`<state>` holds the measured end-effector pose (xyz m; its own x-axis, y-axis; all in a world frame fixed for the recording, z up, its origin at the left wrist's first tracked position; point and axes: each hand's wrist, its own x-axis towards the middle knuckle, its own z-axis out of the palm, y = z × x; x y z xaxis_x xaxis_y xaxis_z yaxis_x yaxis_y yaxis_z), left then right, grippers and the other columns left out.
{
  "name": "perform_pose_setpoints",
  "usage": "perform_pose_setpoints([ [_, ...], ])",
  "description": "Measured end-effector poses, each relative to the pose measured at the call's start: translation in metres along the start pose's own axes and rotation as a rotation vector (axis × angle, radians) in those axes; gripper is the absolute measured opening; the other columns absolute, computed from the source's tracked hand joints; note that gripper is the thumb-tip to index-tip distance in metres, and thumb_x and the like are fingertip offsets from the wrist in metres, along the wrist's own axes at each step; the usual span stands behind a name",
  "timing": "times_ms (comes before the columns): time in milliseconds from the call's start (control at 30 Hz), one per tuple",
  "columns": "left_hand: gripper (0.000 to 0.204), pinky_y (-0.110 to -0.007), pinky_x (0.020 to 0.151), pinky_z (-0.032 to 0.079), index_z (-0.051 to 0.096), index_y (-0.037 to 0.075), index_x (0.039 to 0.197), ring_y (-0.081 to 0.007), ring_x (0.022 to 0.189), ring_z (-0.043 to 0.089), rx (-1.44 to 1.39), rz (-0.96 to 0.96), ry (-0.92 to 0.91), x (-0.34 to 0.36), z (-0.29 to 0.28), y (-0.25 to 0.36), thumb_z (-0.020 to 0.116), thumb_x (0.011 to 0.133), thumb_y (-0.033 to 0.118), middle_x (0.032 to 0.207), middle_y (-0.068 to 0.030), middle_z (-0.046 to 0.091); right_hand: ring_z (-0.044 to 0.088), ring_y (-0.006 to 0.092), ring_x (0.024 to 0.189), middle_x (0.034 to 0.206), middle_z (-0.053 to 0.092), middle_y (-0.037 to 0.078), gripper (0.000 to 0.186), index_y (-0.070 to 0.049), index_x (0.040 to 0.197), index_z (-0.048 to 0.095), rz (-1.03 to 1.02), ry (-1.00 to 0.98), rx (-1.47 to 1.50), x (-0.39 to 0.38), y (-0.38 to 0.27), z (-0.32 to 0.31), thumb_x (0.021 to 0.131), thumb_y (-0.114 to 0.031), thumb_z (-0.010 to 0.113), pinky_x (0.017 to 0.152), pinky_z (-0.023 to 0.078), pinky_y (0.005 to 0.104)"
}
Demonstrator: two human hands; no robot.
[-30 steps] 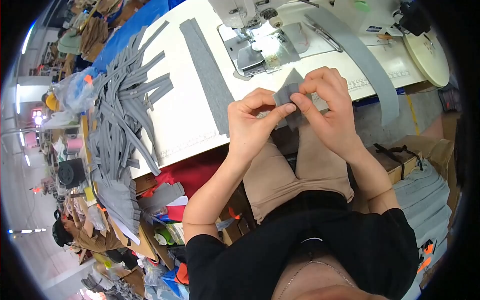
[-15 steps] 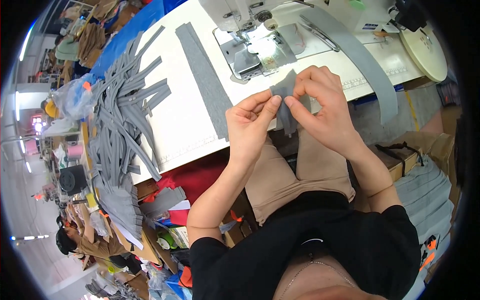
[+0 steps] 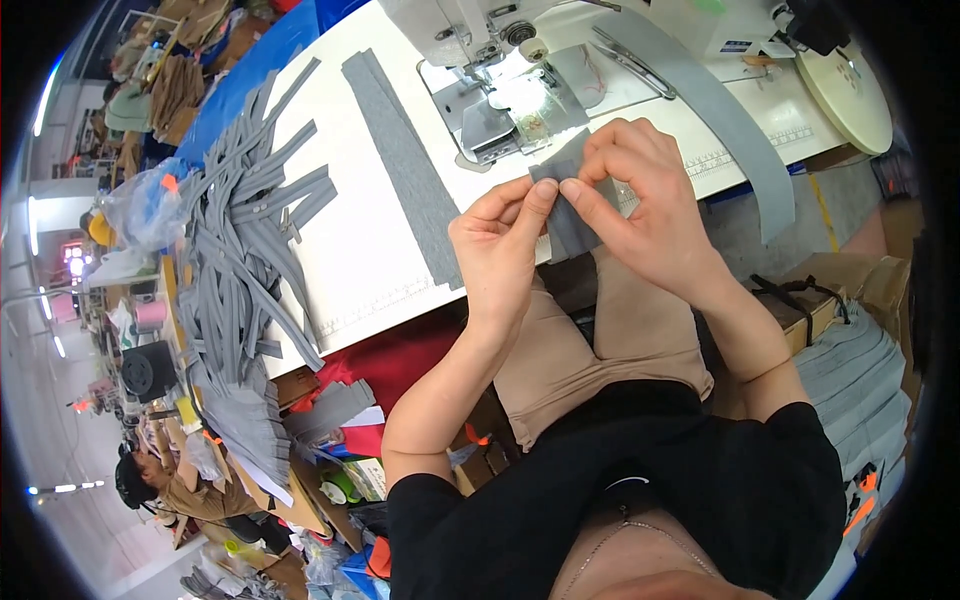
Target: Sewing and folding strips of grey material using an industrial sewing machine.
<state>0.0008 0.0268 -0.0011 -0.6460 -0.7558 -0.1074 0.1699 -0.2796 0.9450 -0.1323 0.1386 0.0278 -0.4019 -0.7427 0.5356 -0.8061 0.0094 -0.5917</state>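
Observation:
A small grey fabric piece point(image 3: 570, 228) is pinched between my two hands at the front edge of the white sewing table. My left hand point(image 3: 505, 235) grips its left side, thumb against fingers. On the other side, my right hand point(image 3: 640, 190) pinches the same cloth, and the two thumb tips nearly meet. Part of the cloth lies hidden behind my fingers. Just beyond stands a sewing machine point(image 3: 480, 40) with its lamp lit over the needle plate. To the left of the machine, a long grey fabric strip point(image 3: 405, 165) lies flat on the table.
A tangled heap of grey zipper strips point(image 3: 240, 230) covers the table's left side. Tweezers point(image 3: 635, 62) lie right of the machine, near a wide grey band point(image 3: 735, 150) hanging over the edge. A round cream disc point(image 3: 850, 100) is at far right. Another person point(image 3: 190, 485) works at left.
The cloth has been spread a little flatter between my hands, and my thumb tips have come closer together. The whole view has shifted slightly.

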Motion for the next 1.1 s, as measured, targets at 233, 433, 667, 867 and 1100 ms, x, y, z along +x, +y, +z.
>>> perform_pose_setpoints([
  [233,0.016,-0.02,0.076,0.053,0.074,-0.005,0.108,-0.006,0.085,0.067,0.09,0.112,-0.114,-0.004,0.004,0.002,0.076,0.094,0.003,0.093,-0.005,0.076,0.06,0.0301,0.097,0.097,0.067,0.008,0.014,-0.005,0.089,0.068,-0.075,-0.145,0.073,0.029,0.01,-0.03,0.089,-0.018,0.074,0.089,0.045,0.039],
  [433,0.031,-0.026,0.08,0.054,0.056,0.001,0.107,-0.0087,0.091,0.067,0.231,0.116,-0.294,-0.011,0.014,0.002,0.081,0.088,0.003,0.098,-0.0097,0.074,0.062,0.0215,0.086,0.085,0.066,0.008,0.014,0.0,0.09,0.068,0.008,-0.242,0.299,0.044,0.006,-0.05,0.092,-0.014,0.072,0.084,0.05,0.0348],
  [667,0.023,-0.021,0.078,0.053,0.059,-0.001,0.115,-0.0062,0.09,0.067,0.227,-0.091,-0.471,-0.004,-0.001,0.0,0.071,0.096,-0.002,0.102,-0.0081,0.074,0.061,0.0189,0.085,0.085,0.065,0.008,0.017,0.002,0.089,0.066,-0.03,-0.213,0.194,0.046,0.015,-0.067,0.093,-0.013,0.072,0.082,0.05,0.033],
  [867,0.023,-0.02,0.078,0.052,0.064,-0.005,0.121,-0.0046,0.09,0.065,-0.051,-0.089,-0.452,0.002,0.015,-0.003,0.068,0.101,0.005,0.102,-0.006,0.074,0.062,0.0203,0.084,0.082,0.066,0.009,0.016,0.003,0.089,0.067,-0.022,-0.219,0.164,0.043,0.008,-0.064,0.092,-0.013,0.072,0.079,0.05,0.0333],
  [1100,0.02,-0.02,0.071,0.052,0.072,-0.006,0.11,-0.0053,0.079,0.066,-0.016,0.004,-0.213,0.01,0.023,-0.002,0.071,0.101,0.011,0.092,-0.0067,0.076,0.065,0.0239,0.081,0.081,0.07,0.012,0.019,0.004,0.09,0.068,0.025,-0.176,0.109,0.041,0.02,-0.046,0.091,-0.014,0.072,0.075,0.052,0.0356],
])
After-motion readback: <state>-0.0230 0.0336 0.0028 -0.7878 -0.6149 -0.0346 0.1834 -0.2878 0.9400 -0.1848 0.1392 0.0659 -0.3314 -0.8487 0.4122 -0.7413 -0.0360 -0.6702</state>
